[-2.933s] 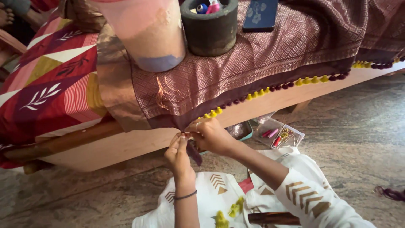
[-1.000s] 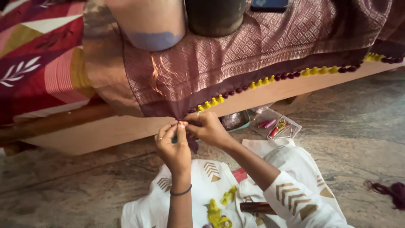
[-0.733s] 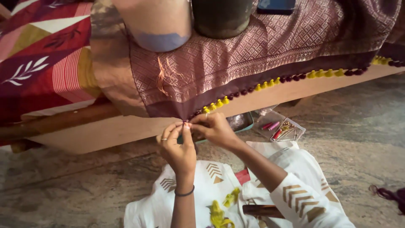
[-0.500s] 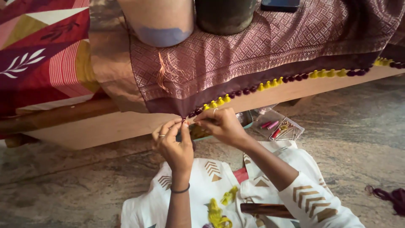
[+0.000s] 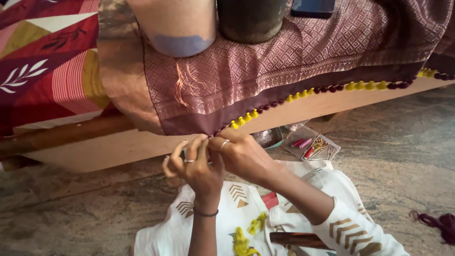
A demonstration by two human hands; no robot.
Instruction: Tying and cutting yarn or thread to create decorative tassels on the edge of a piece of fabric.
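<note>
A maroon patterned cloth (image 5: 303, 57) hangs over the edge of a wooden bed frame, its dark border trimmed with small yellow and purple tassel balls (image 5: 294, 96). My left hand (image 5: 194, 163) and my right hand (image 5: 239, 154) meet at the cloth's lower corner (image 5: 213, 132). The fingertips of both pinch the hem there. What lies between the fingers is too small to make out. Both hands wear rings, and a thin band circles my left wrist.
A clear plastic box (image 5: 313, 148) with red and pink small items lies on the stone floor under the bed edge. Yellow thread bits (image 5: 246, 234) and a brown stick (image 5: 296, 239) rest on my white lap. Purple thread (image 5: 438, 223) lies at right. Two pots stand on the cloth.
Over the frames my view has drifted closer and slightly right. Both hands stay pinched at the cloth's corner, with only small finger shifts.
</note>
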